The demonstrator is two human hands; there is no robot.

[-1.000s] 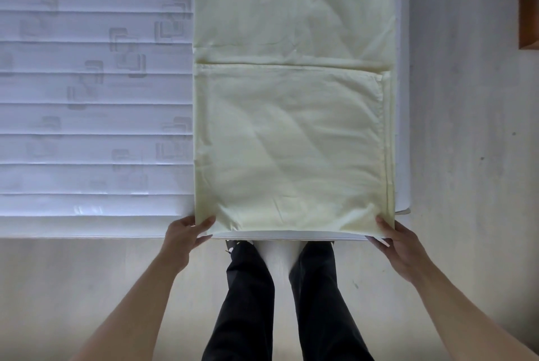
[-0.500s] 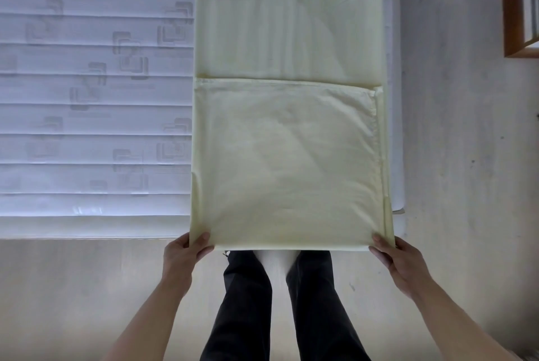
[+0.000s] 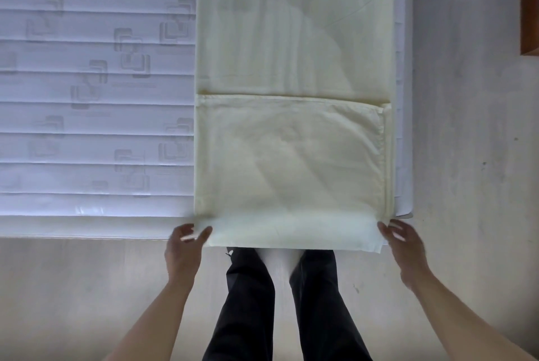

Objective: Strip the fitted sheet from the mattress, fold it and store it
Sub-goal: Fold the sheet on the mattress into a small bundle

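The pale yellow fitted sheet [image 3: 291, 156] lies folded in a long strip along the right side of the white quilted mattress [image 3: 96, 98]. Its near part is doubled over, and the near edge hangs past the mattress's front edge toward my legs. My left hand [image 3: 183, 247] pinches the sheet's near left corner, thumb on top. At the near right corner my right hand [image 3: 404, 244] holds the sheet in the same way, though it is blurred by motion.
The mattress's bare quilted top fills the left of the view. Pale floor runs along the front and right of the bed. A brown wooden piece of furniture [image 3: 529, 2] stands at the far right. My dark-trousered legs [image 3: 280, 302] are right below the sheet's near edge.
Both hands have drawn the sheet's near edge toward me, from lying on the mattress to hanging past its front edge. The hands themselves have shifted back slightly.
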